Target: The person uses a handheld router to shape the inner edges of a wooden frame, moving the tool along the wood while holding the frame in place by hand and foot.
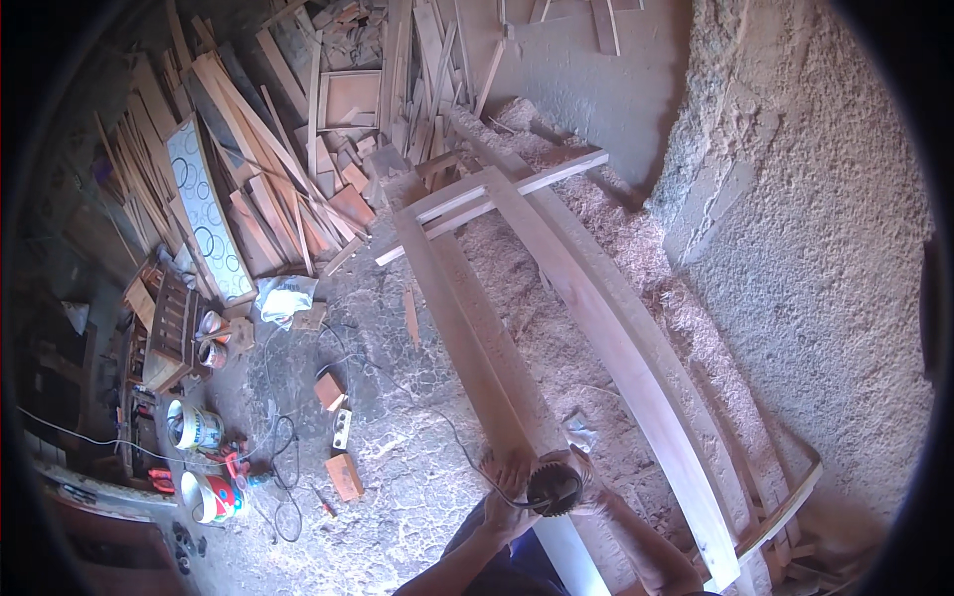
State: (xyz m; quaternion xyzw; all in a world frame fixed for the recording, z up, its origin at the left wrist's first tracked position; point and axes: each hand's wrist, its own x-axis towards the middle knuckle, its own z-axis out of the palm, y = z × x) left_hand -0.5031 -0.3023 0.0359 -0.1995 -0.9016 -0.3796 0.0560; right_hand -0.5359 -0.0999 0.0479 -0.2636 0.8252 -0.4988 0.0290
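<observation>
1. Left hand [509, 495], fingers partly bent, lies against a dark, round-ended power tool [554, 489]; cannot tell whether it grips.
2. Right hand [590, 490] curls closed around the tool's right side.
3. The tool is over a long wooden plank's [460, 333] nearer part.

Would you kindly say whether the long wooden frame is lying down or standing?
Lying down: the frame stretches away from the person, one long plank under the left hand.
</observation>
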